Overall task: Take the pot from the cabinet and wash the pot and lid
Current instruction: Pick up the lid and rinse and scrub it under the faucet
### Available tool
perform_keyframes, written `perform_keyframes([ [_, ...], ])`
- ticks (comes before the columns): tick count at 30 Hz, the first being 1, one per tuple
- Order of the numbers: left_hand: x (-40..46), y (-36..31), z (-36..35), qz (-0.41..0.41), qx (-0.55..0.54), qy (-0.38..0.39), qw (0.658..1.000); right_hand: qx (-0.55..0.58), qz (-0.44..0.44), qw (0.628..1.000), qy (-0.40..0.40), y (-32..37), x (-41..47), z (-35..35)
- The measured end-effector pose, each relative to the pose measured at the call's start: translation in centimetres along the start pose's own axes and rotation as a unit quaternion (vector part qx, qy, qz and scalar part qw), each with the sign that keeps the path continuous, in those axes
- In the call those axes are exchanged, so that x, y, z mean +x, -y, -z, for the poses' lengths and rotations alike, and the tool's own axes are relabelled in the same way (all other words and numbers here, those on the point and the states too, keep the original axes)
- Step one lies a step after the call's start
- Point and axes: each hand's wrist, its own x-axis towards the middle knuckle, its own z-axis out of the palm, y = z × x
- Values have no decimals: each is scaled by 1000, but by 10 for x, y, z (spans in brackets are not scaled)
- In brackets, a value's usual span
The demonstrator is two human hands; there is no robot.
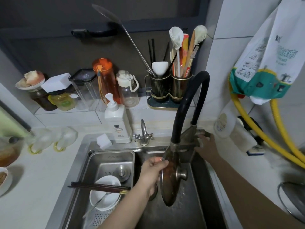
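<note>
My left hand (152,174) grips the rim of a glass pot lid (170,184) with a metal knob, holding it on edge over the sink (194,209) just under the tap's spout. My right hand (205,145) rests on the lever of the tap (189,133), which has a black curved hose; its fingers curl round the lever. Water drops show on the sink floor below the lid. At the right frame edge, part of a pot (292,199) with a wire handle stands on the counter.
A steel drain basket (92,164) in the sink's left half holds a white bowl (105,192), dark chopsticks and a spoon. A soap pump bottle (118,123), sponge, small second tap, bottles, jars and utensil holders line the back. A yellow hose runs down the right wall.
</note>
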Motion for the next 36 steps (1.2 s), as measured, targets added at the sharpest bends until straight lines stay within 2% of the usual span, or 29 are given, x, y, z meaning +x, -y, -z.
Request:
perform_keyframes([
  [7, -5, -1, 5, -3, -31, 2, 1000, 38, 11, 997, 67, 14, -40, -3],
  [10, -6, 1, 10, 12, -60, -14, 998, 139, -51, 985, 91, 26, -86, -19],
  [13, -7, 2, 14, 28, -91, -42, 995, 189, -83, 974, 91, 32, -129, -35],
  [16, -11, 2, 19, 50, -107, -38, 992, 216, -74, 970, 77, 38, -155, -47],
  [25, -27, 12, 52, 97, -133, 29, 986, 163, -76, 984, 5, 55, -178, -42],
  [29, -38, 11, 60, 77, -114, 60, 989, 179, -69, 981, -25, 65, -188, -47],
  [36, -44, 15, 53, 8, 18, 76, 997, 193, -31, 973, -120, 65, -210, -42],
])
